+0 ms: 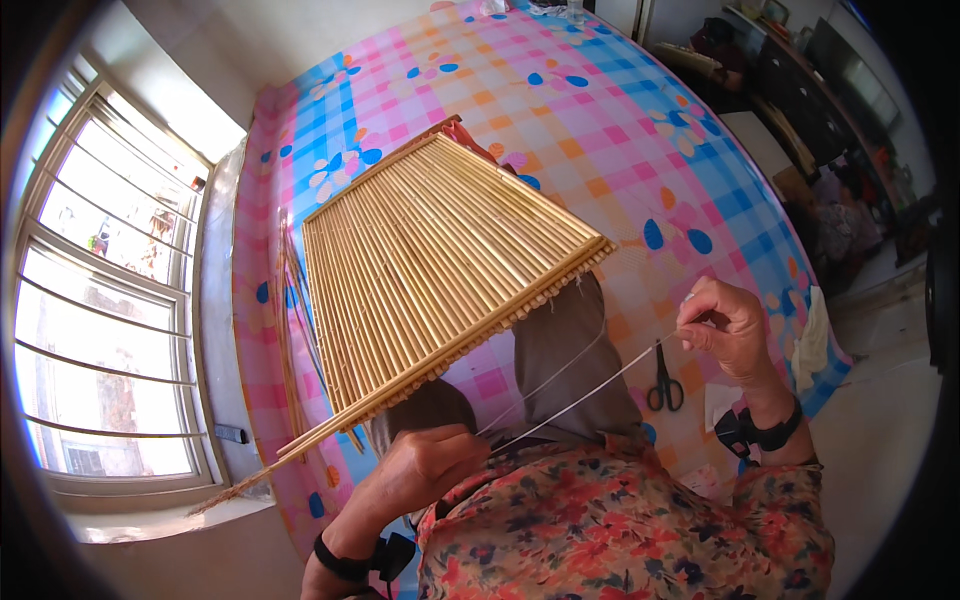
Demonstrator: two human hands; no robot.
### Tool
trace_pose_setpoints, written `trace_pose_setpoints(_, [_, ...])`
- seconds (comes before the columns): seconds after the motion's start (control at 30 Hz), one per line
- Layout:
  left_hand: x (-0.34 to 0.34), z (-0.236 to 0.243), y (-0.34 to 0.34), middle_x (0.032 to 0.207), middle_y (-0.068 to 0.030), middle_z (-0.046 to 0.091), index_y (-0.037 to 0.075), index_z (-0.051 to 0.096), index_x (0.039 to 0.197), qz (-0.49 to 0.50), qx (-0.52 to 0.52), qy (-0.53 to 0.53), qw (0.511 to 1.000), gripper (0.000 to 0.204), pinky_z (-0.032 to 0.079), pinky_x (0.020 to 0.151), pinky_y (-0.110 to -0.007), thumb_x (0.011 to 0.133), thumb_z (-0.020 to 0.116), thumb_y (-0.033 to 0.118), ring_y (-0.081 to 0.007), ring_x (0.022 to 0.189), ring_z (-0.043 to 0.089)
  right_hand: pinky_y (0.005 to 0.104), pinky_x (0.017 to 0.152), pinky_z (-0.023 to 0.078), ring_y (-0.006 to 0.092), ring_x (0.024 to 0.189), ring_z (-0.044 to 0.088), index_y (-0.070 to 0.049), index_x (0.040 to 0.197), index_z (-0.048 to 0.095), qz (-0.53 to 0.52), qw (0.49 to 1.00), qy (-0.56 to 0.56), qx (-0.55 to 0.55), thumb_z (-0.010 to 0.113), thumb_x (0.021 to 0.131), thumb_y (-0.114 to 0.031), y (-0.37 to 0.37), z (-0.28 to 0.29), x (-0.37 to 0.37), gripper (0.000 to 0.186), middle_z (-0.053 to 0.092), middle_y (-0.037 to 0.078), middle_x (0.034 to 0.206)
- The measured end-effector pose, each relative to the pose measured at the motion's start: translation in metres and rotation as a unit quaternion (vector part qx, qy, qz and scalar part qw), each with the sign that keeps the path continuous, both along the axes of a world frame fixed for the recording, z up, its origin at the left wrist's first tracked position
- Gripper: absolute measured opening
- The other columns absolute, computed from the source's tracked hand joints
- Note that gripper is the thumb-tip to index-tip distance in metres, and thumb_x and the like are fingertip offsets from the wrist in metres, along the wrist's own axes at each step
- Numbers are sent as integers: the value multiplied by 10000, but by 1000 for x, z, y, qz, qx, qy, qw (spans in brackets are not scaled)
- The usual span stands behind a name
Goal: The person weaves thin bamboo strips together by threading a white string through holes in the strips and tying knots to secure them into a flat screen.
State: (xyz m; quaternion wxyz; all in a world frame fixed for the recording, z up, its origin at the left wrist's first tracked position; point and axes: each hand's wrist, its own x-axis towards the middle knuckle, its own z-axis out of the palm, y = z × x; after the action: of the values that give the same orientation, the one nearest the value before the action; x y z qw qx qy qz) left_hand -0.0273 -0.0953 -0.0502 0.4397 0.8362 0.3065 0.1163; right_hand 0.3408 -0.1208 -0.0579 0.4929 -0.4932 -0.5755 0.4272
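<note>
A panel of straw-coloured reed sticks (430, 255) laid side by side leans across my knees, its near edge bound by thicker sticks. A pale thread (590, 388) stretches between my two hands in front of my lap. My right hand (727, 325), raised at the right, pinches one end of it between thumb and fingertips. Down by my left knee, my left hand (430, 468) is closed at the thread's other end, its fingertips partly hidden. A thinner strand (548, 375) runs up toward the panel's near edge.
Black-handled scissors (664, 388) lie on the checked, flowered bed cover (600, 180), right of my legs. Loose long sticks (292, 330) rest at the left, near the barred window (110, 340). A pale cloth (812, 340) hangs at the bed's right edge.
</note>
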Motion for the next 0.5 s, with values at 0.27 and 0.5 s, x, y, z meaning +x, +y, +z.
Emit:
trace_pose_setpoints(0.27, [10, -19, 9, 757, -100, 568, 37, 621, 887, -59, 46, 5, 997, 129, 494, 588, -390, 764, 659, 42, -310, 705, 612, 282, 563, 560, 224, 669, 687, -38, 890, 543, 21, 961, 271, -48, 658, 889, -60, 12, -12, -23, 116, 640, 153, 875])
trace_pose_setpoints(0.5, [11, -32, 5, 1110, -41, 633, 82, 668, 1012, -59, 359, 62, 929, 226, 493, 845, -371, 791, 702, 111, -238, 1034, 624, 244, 496, 515, 185, 597, 652, -40, 917, 559, 67, 932, 356, -34, 576, 962, -146, 25, -13, -45, 117, 634, 107, 805])
